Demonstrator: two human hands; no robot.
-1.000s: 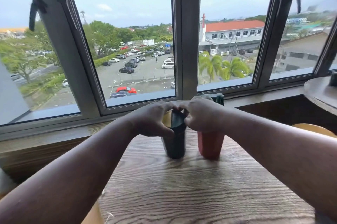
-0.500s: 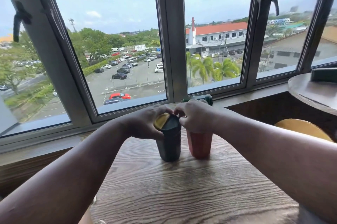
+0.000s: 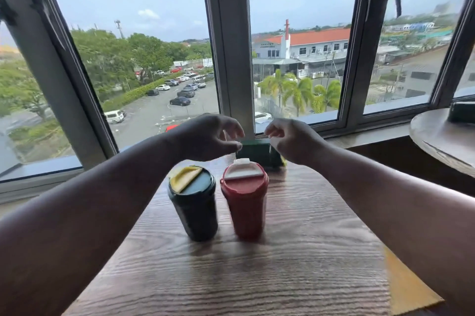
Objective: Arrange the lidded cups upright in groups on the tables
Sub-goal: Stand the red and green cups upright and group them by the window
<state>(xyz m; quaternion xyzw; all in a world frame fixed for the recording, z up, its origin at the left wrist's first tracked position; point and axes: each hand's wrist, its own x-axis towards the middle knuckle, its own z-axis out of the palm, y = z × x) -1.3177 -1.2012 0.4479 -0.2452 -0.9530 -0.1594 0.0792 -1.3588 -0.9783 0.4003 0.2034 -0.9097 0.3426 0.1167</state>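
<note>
Two lidded cups are seen upright on the wooden table [image 3: 295,277], side by side and almost touching: a dark cup [image 3: 194,209] with a yellow flap on its lid, and a red cup [image 3: 246,206] with a white flap. Both hands are held above and behind them, touching neither. The left hand [image 3: 209,137] is loosely curled with nothing gripped; the right hand [image 3: 291,142] is likewise half-open and empty. A dark green object [image 3: 253,152] sits behind the cups (what it is cannot be told). The pair is judged placed. A tip could be caused by a forearm brushing a lid, since both arms flank the tall, narrow-based cups closely.
</note>
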